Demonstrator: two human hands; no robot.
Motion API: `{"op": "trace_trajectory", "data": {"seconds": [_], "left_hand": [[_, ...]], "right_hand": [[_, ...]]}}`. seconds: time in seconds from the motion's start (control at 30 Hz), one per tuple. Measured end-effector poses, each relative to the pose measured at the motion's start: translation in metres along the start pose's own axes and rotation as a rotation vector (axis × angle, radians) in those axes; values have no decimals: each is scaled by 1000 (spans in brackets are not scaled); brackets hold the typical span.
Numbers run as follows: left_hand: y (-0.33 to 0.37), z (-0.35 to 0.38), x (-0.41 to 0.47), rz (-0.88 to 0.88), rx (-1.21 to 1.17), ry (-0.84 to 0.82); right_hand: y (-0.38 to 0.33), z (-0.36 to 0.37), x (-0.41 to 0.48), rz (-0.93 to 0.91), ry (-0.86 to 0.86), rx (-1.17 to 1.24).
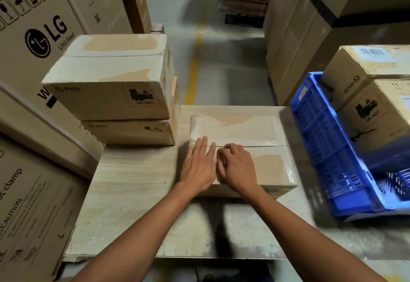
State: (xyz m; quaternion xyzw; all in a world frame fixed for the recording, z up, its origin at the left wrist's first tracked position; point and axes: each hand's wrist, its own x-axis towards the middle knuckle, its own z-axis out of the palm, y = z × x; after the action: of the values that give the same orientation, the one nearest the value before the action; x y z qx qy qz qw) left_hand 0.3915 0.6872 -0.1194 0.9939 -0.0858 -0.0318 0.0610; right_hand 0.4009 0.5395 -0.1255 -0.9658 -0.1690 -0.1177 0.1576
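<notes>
The left hand (198,166) lies flat and relaxed on the box (239,129) on the table (133,182), while the right hand (236,166) curls at its tape (269,143), grip impossible to tell

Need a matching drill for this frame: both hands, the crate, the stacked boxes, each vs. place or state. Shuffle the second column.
Things:
1. left hand
2. right hand
3. blue crate
4. stacked boxes

Place or state:
A. far left of the table, one on top of the other
B. fingers curled, at the tape seam of the taped box
C. right of the taped box, tilted
D. fingers straight, flat on the taped box

Pairs: 1-D, 2-B, 3-C, 4-A
</notes>
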Motion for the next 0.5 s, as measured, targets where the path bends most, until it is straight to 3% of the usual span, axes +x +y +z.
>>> {"op": "trace_trajectory", "data": {"seconds": [0.17, 0.3, 0.5], "left_hand": [[4, -22, 15, 17, 63, 57], [3, -33, 47, -40, -45, 121], [-3, -14, 65, -18, -34, -40]], "right_hand": [[-3, -5, 24, -15, -129, -157], [0, -10, 54, 12, -278, -202], [14, 2, 47, 69, -383, -75]]}}
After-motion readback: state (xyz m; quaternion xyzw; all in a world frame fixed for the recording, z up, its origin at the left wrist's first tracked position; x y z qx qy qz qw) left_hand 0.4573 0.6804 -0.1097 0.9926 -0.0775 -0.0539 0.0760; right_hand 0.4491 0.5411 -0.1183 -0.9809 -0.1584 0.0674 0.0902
